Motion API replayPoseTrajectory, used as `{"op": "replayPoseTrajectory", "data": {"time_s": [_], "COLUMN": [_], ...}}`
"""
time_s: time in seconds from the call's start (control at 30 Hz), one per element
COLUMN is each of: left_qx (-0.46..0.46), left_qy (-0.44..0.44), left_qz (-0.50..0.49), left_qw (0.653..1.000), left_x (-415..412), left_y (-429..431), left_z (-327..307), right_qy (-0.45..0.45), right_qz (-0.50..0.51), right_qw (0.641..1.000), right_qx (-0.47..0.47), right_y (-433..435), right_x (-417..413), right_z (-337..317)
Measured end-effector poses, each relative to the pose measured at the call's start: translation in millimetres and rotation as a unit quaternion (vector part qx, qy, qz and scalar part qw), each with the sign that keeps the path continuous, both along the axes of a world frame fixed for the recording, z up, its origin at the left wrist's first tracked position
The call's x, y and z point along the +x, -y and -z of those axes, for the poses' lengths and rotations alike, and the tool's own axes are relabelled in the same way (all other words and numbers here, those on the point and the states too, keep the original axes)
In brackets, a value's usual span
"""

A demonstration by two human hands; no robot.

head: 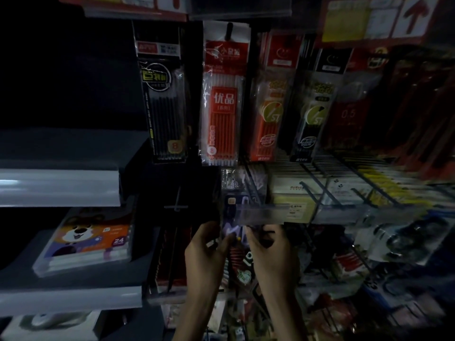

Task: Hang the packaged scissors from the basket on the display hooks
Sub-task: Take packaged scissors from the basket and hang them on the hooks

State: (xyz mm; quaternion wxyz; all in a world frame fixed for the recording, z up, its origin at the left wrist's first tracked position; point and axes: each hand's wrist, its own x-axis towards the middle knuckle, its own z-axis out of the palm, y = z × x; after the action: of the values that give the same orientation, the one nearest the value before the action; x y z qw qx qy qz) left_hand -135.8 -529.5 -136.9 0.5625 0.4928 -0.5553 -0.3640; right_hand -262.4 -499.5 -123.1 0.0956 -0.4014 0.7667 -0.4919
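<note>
Fingertips (213, 228) of left hand (205, 249): curled, pinching left edge of flat, dark blue packaged scissors (233, 230) with pale lettering. Fingertips (254, 233) of right hand (269, 247): curled, pinching right edge of same pack. Pack held upright between both hands, top reaching up to clear plastic price rail (270, 212). Contents of pack too dim to make out.

Just left of pack, above left hand: bare black wire display hook (177, 198), apart from pack. Behind and below hands: further hung packs, blurred.

Above rail, in a row: black refill pack (164, 99), red-and-white refill pack (222, 104), orange refill pack (267, 114), second black refill pack (316, 112).

Far left: grey plastic shelves (59, 188). On lower shelf: clear flat box printed with cartoon bear and "24" (91, 242).
</note>
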Motion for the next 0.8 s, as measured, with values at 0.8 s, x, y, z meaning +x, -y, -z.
{"op": "replayPoseTrajectory", "data": {"time_s": [0.8], "left_qx": [0.010], "left_qy": [0.038], "left_qz": [-0.037], "left_qw": [0.999], "left_x": [-1], "left_y": [-3], "left_z": [1], "right_qy": [0.058], "right_qz": [-0.116], "right_qw": [0.991], "right_qx": [-0.025], "right_y": [6], "right_x": [-16], "right_z": [10]}}
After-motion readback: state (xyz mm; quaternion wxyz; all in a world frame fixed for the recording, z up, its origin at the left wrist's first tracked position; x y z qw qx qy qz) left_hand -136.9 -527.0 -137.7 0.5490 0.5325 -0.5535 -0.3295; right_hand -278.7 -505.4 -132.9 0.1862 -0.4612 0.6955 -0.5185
